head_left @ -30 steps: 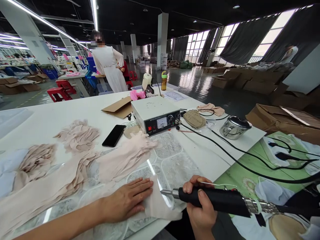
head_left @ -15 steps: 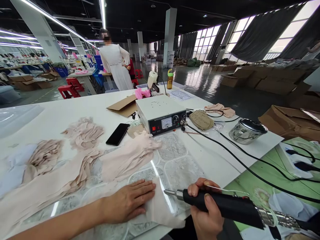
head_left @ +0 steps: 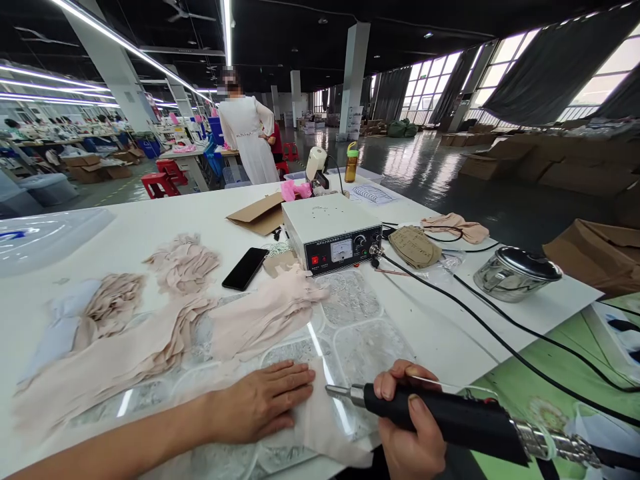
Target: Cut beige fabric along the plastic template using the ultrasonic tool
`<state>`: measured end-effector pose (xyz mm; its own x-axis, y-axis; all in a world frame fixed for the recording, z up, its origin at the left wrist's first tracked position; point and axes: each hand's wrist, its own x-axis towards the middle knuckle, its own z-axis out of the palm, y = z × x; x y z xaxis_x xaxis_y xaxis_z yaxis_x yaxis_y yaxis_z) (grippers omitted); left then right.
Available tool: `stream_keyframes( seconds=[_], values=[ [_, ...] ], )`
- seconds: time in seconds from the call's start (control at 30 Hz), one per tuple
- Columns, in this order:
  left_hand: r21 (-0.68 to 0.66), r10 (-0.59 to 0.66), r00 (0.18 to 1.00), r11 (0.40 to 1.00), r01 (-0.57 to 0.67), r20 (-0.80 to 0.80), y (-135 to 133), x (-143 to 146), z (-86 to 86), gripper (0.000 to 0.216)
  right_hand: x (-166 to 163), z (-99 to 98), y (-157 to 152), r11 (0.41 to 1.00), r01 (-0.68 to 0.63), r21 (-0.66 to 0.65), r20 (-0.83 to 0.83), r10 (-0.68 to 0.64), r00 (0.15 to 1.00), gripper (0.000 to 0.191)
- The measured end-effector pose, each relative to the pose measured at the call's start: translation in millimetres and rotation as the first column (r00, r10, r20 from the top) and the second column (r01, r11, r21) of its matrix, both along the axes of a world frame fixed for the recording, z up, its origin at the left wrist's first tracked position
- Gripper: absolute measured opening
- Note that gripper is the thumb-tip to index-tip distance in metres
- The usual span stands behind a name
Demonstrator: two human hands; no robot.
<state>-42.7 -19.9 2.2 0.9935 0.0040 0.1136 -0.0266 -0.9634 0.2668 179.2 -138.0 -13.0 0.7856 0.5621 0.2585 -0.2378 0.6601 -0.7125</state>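
My left hand [head_left: 273, 400] lies flat, fingers stretched out, pressing a thin beige fabric piece [head_left: 330, 437] onto the clear patterned mat [head_left: 373, 340]. In my right hand [head_left: 413, 423] is a black, corded ultrasonic cutter [head_left: 445, 417], gripped round its barrel. Its pointed metal tip is over the right part of the fabric, just beyond my left fingertips; whether it touches the cloth I cannot tell. Beyond my left hand are a stack of beige fabric pieces [head_left: 265, 313] and a longer layered stack [head_left: 120, 357].
A white control box [head_left: 333, 223] with a dial stands at the back, its black cable [head_left: 450, 303] running right. Around it are a phone [head_left: 245, 269], cardboard [head_left: 257, 213], a template stack [head_left: 415, 247] and a lidded steel pot [head_left: 515, 277]. A person [head_left: 247, 133] stands beyond the table.
The view has turned slightly left, so the table and background things sit further right. Both hands and the cutter keep nearly the same pose over the fabric.
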Motion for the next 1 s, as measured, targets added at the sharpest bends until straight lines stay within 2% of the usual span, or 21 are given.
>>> stream_keyframes(
  seconds=[0.17,0.37,0.87,1.0],
  values=[
    [0.002,0.003,0.999,1.000,-0.003,-0.037,-0.9,1.6,4.3,0.059,-3.1,-0.3,5.4,1.000,-0.015,0.005,0.007,0.015,1.000,0.014],
    [-0.036,0.019,1.000,0.999,-0.019,-0.008,-0.8,6.4,11.0,0.065,-8.9,-2.7,11.7,1.000,-0.018,-0.014,0.028,0.019,0.999,0.014],
    [-0.095,0.016,0.998,0.995,-0.021,-0.053,5.5,11.1,3.0,0.065,-12.1,0.8,16.1,0.996,-0.080,-0.041,-0.028,0.079,0.997,0.016],
    [-0.100,0.015,1.000,0.995,-0.017,-0.019,6.2,11.2,2.0,0.063,-13.2,0.1,16.3,0.995,-0.088,-0.046,-0.037,0.086,0.996,0.015]
  ],
)
